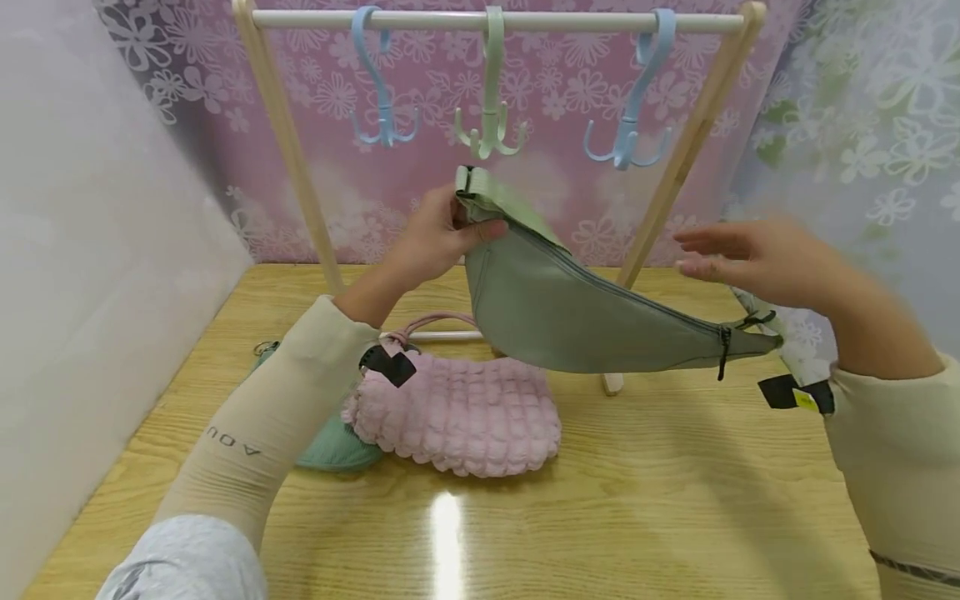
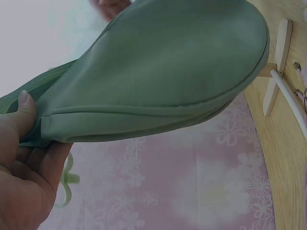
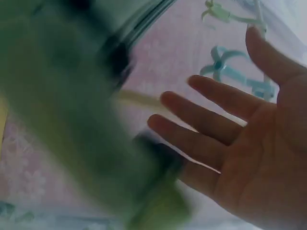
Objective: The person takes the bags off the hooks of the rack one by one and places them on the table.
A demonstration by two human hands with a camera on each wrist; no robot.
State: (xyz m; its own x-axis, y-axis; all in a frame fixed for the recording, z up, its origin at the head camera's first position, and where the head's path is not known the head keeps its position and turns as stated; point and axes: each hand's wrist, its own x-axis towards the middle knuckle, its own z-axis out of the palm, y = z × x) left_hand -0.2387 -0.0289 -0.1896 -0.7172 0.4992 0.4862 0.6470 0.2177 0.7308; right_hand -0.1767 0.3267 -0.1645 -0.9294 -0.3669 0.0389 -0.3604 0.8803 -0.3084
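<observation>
A sage-green sling bag (image 1: pixel 577 308) with a dark zipper hangs in the air in front of the rack. My left hand (image 1: pixel 431 237) pinches its upper left corner near the strap, thumb on the front and fingers behind, as the left wrist view also shows. From there the bag slopes down to a narrow right end with black zipper pulls (image 1: pixel 723 346). My right hand (image 1: pixel 780 258) is above that end, holding nothing. In the right wrist view its fingers (image 3: pixel 206 120) are spread, and the bag is blurred beside them.
A wooden rack with a white top bar (image 1: pixel 435 21) carries a blue hook (image 1: pixel 384 117), a green hook (image 1: pixel 491 108) and another blue hook (image 1: pixel 626 133). On the wood-grain table lie a pink puffy bag (image 1: pixel 465 417) and a teal bag (image 1: pixel 341 446), partly behind my left sleeve.
</observation>
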